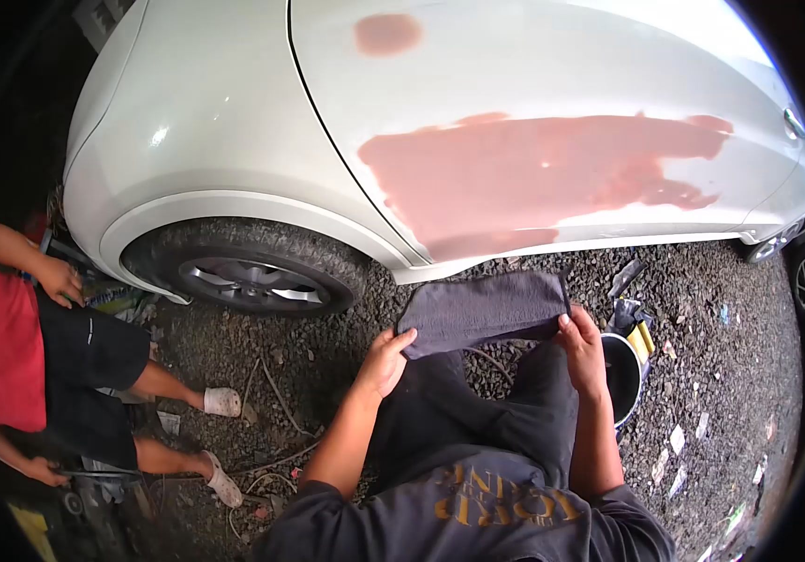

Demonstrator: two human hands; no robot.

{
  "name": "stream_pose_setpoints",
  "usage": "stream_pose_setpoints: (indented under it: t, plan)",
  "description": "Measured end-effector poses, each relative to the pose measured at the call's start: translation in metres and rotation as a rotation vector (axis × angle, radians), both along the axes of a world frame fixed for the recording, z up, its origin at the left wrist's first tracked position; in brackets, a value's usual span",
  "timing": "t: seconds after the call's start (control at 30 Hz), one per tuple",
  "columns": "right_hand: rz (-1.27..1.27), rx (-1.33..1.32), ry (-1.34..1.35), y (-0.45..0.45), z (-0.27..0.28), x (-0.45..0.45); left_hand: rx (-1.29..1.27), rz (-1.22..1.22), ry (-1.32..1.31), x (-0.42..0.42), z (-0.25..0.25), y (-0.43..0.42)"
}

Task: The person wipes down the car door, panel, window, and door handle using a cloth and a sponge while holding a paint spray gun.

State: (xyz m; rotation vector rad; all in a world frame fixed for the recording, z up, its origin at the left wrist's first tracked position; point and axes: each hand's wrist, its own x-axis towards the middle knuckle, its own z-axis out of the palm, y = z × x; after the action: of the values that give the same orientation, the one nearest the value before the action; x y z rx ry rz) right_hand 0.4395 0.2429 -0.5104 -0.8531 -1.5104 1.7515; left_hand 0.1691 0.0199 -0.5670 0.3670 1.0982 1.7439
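A dark grey cloth is stretched out above my lap, below the lower edge of the car door. At its left corner, my left hand pinches it, thumb on top. My right hand grips the right end with thumb and fingers. Beyond the cloth stands a white car. Its door carries a large pinkish patch with uneven edges and a smaller pinkish spot higher up. Neither hand touches the car.
A bucket with a yellow item at its rim stands right of my right hand. The car's wheel is ahead on the left. Another person in a red shirt is at the left. Hoses and scraps lie on the gravel.
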Motion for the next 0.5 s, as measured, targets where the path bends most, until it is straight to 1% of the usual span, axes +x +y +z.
stream_pose_setpoints:
  t: [0.03, 0.13, 0.23, 0.27, 0.3, 0.33, 0.37, 0.4, 0.43, 0.5]
  plan:
    - [-0.031, 0.037, -0.042, 0.002, -0.006, 0.0, -0.027, 0.02, 0.033, 0.002, -0.002, -0.003]
    - [-0.15, 0.106, -0.161, 0.004, -0.015, 0.0, -0.297, 0.13, 0.07, 0.005, -0.006, -0.008]
    - [-0.113, -0.129, -0.07, 0.014, -0.022, -0.006, -0.242, 0.14, 0.052, 0.006, -0.005, -0.006]
    - [0.043, -0.04, -0.043, 0.019, -0.021, -0.003, -0.152, 0.146, 0.111, 0.004, -0.005, -0.005]
    - [0.093, 0.096, -0.072, 0.021, -0.019, 0.002, -0.038, 0.11, 0.202, -0.002, -0.003, -0.009]
    - [0.144, 0.223, -0.106, 0.009, 0.017, -0.002, -0.008, 0.176, 0.309, -0.002, 0.009, -0.008]
    - [0.198, 0.35, -0.138, -0.002, 0.048, -0.006, -0.083, 0.195, 0.547, -0.004, 0.022, -0.009]
    - [0.234, 0.473, -0.3, -0.007, 0.067, -0.01, -0.185, 0.229, 0.796, -0.007, 0.035, -0.01]
    - [0.23, 0.673, -0.401, -0.011, 0.072, -0.017, -0.294, 0.278, 1.023, -0.01, 0.048, -0.01]
    - [0.321, 0.754, -0.514, -0.009, 0.059, -0.021, -0.312, 0.167, 1.11, -0.024, 0.04, -0.017]
